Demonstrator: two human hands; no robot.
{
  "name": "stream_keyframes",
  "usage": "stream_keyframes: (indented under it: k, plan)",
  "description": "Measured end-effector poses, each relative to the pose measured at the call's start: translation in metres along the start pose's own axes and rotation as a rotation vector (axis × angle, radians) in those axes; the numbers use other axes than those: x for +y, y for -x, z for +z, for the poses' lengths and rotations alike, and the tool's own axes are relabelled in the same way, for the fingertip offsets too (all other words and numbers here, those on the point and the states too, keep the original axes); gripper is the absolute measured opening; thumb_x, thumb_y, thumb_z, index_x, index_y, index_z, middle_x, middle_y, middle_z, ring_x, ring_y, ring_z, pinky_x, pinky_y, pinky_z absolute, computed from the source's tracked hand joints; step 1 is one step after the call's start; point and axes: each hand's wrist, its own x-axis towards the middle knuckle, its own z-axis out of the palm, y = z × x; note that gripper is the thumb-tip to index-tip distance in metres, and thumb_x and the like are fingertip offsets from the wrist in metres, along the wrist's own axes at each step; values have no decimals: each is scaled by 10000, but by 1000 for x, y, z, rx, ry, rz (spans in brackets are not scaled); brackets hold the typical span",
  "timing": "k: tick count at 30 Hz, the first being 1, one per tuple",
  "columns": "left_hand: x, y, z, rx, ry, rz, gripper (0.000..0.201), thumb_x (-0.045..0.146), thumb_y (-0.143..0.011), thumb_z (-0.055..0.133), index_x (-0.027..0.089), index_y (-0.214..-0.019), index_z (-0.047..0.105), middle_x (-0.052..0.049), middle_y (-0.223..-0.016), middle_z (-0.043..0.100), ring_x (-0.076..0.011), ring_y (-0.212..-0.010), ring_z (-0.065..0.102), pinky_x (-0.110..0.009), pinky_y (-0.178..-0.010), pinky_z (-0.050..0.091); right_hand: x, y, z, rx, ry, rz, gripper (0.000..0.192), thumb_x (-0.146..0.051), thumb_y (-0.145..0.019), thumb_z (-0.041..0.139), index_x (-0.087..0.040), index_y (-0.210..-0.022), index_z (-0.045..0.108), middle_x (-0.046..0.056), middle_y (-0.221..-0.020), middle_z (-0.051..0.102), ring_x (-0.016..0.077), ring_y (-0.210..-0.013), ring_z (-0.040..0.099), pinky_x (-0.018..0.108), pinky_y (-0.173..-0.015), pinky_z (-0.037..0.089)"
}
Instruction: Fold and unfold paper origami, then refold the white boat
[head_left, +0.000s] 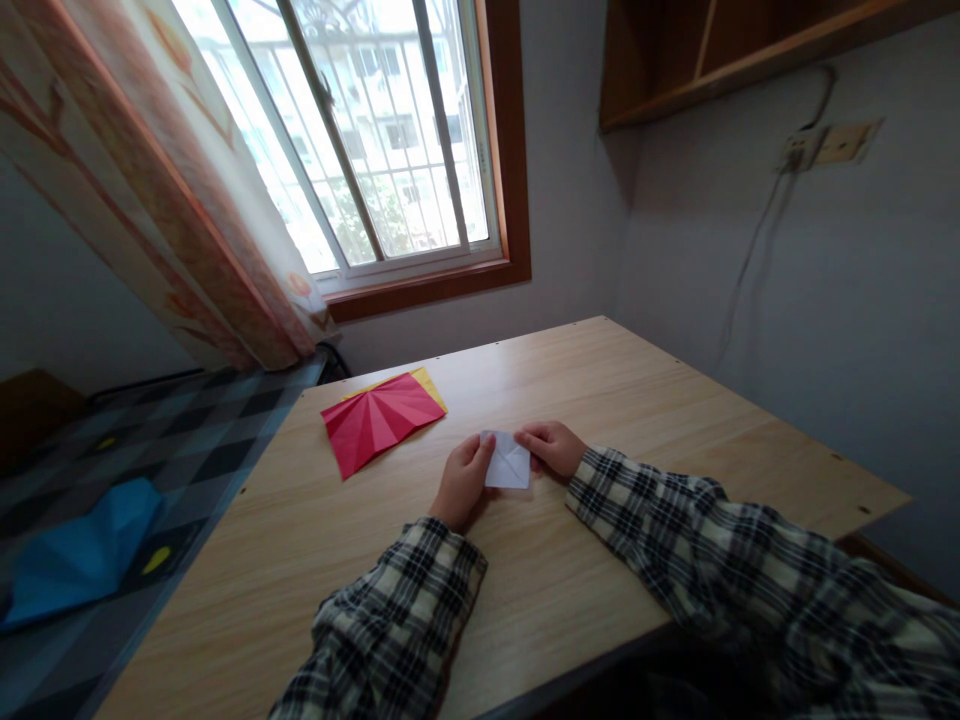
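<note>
Here both hands pinch the small white folded paper (508, 462) on the wooden table (600, 390), left hand (461, 480) and right hand (553, 447) at opposite edges, red creased paper (379, 418) nearby.

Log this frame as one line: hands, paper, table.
left hand: on white folded paper | right hand: pinching its right edge | paper: on wooden table | red creased sheet: apart, over yellow sheet

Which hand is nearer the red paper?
Left. The left hand sits at the white paper's left edge, just right of and below the red paper. The right hand holds the white paper's far side, farther off.
</note>
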Motion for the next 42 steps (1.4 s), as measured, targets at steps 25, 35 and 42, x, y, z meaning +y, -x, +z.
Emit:
stream_keyframes:
  k: [25, 35, 42]
  plan:
    - [-2, -1, 1, -146, -153, 89, 436, 575, -819, 565, 158, -707, 629, -8, -633, 569, -150, -597, 494, -237, -514, 354, -2, -1, -3, -39, 150, -102, 427, -534, -860, 521, -157, -675, 596, -11, -600, 519, 123, -593, 452, 246, -541, 332]
    - [0, 0, 2, -76, -158, 117, 381, 520, -842, 551, 167, -712, 609, 1, -633, 559, -143, -595, 495, -239, -524, 366, -4, -2, -3, 69, 173, -88, 368, -477, -866, 523, -169, -672, 578, -9, -615, 519, 132, -606, 464, 254, -553, 336]
    - [2, 1, 2, -25, -185, 137, 365, 488, -845, 544, 174, -665, 594, 3, -610, 544, -146, -581, 478, -252, -539, 359, -4, -2, -2, 99, 145, -89, 366, -478, -865, 521, -176, -661, 558, -14, -600, 490, 131, -587, 440, 256, -532, 320]
